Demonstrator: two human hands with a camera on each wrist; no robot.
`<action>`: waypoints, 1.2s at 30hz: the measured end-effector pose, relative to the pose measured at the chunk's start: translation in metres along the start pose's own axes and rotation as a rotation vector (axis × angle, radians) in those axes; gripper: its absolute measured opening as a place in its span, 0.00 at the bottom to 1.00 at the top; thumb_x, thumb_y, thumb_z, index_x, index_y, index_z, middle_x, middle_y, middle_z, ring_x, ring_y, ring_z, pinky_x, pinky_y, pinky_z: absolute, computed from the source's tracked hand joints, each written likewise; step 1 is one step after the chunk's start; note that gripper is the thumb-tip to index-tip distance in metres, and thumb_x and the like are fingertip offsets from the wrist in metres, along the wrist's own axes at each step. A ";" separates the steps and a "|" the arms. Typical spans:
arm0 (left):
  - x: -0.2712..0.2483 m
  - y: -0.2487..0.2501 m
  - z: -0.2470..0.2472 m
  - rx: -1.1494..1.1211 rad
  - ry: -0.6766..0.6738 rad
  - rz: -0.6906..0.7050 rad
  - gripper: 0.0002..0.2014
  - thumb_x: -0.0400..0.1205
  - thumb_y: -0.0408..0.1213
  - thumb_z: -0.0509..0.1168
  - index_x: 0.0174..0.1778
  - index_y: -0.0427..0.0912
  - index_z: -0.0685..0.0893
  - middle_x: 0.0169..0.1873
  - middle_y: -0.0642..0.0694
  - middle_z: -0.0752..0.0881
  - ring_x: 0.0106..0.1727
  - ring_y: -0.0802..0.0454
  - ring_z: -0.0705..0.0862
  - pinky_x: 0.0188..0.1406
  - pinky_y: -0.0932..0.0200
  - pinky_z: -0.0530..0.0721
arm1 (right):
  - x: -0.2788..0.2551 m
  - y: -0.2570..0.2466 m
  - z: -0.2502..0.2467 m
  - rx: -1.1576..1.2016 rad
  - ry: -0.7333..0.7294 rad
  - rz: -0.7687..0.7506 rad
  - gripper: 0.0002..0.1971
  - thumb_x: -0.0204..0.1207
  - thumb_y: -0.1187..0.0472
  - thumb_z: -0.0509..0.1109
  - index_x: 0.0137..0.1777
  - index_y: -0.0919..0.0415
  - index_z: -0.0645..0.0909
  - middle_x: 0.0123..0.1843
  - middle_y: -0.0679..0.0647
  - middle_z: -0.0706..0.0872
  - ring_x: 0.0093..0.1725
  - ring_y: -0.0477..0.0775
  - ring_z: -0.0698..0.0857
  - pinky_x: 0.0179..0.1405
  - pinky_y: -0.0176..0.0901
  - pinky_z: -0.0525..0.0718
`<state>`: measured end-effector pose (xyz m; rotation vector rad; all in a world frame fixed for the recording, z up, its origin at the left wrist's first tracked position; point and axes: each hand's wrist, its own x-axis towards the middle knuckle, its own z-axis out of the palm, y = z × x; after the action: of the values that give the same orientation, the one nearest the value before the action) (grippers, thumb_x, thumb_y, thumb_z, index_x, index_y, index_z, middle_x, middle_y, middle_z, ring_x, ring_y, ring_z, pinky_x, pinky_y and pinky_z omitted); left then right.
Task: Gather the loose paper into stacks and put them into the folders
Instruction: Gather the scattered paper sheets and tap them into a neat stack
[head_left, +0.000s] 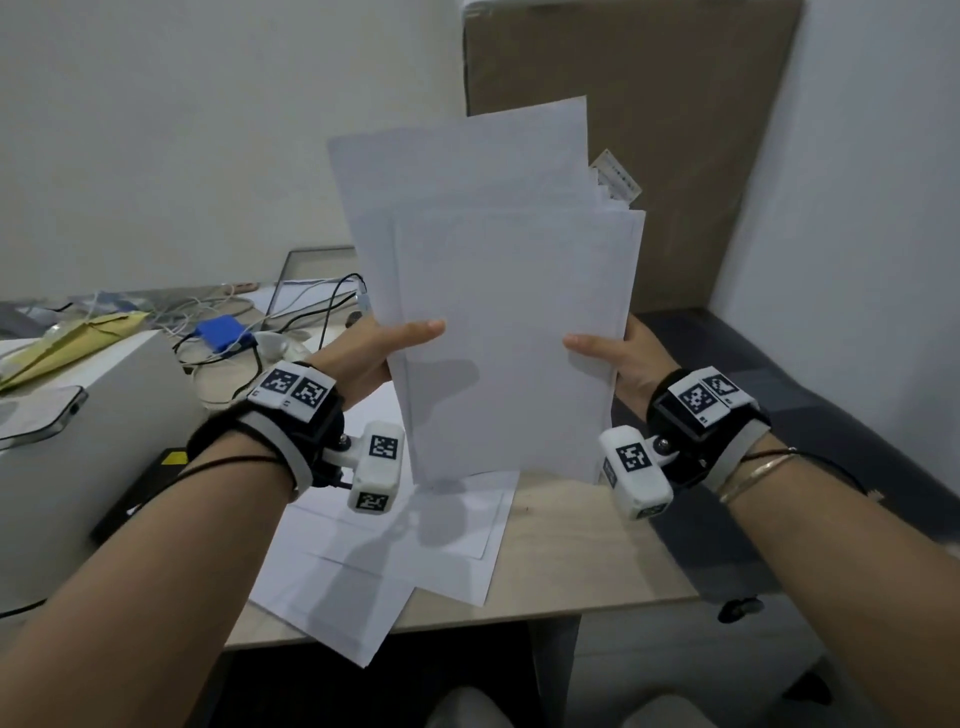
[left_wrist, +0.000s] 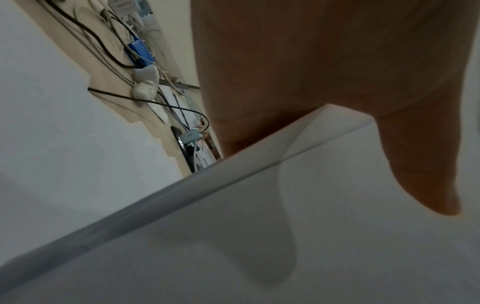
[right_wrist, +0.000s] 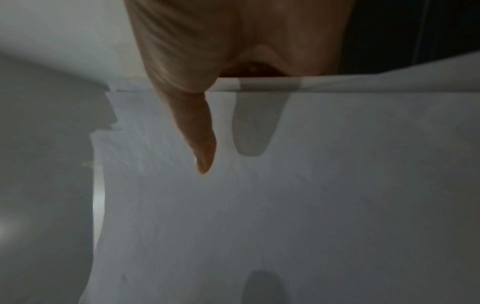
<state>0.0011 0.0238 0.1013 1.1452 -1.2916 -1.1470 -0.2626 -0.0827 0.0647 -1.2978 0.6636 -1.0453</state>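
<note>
A stack of white paper (head_left: 498, 312) stands upright above the wooden desk (head_left: 582, 551), its sheets uneven at the top. My left hand (head_left: 387, 343) grips the stack's left edge, thumb on the front sheet and fingers hidden behind. My right hand (head_left: 608, 353) grips the right edge the same way. In the left wrist view the thumb lies across the paper stack (left_wrist: 259, 236). The right wrist view shows the thumb pressed on the front of the paper stack (right_wrist: 285, 195). More loose sheets (head_left: 384, 561) lie spread on the desk below. No folder is plainly in view.
A grey box (head_left: 98, 457) with a phone (head_left: 41, 415) on it sits at the left. Tangled cables (head_left: 291, 322) and a blue device (head_left: 223, 332) lie at the back. A brown board (head_left: 665, 156) leans on the wall. A dark surface (head_left: 779, 405) lies to the right.
</note>
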 end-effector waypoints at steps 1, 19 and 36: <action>0.000 -0.005 0.000 -0.011 -0.003 -0.007 0.38 0.66 0.47 0.79 0.73 0.43 0.76 0.67 0.44 0.84 0.68 0.45 0.83 0.65 0.45 0.82 | -0.001 0.004 -0.002 0.001 -0.021 0.032 0.46 0.45 0.56 0.89 0.68 0.62 0.78 0.60 0.60 0.88 0.60 0.61 0.87 0.60 0.55 0.85; 0.013 0.025 0.024 0.004 0.295 0.295 0.42 0.68 0.44 0.79 0.76 0.44 0.67 0.67 0.44 0.83 0.64 0.47 0.85 0.63 0.43 0.84 | -0.008 0.000 0.009 -0.085 0.048 -0.029 0.28 0.60 0.63 0.81 0.63 0.60 0.81 0.56 0.55 0.89 0.52 0.52 0.89 0.53 0.46 0.85; 0.011 0.005 0.040 -0.118 0.431 0.157 0.11 0.73 0.33 0.76 0.50 0.45 0.87 0.42 0.50 0.92 0.42 0.53 0.91 0.41 0.58 0.88 | -0.020 0.023 0.020 -0.064 0.230 -0.013 0.13 0.63 0.68 0.81 0.48 0.58 0.86 0.49 0.58 0.91 0.49 0.60 0.90 0.53 0.53 0.87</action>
<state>-0.0395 0.0139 0.1058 1.1079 -0.9485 -0.7944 -0.2477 -0.0568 0.0438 -1.2489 0.8689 -1.2032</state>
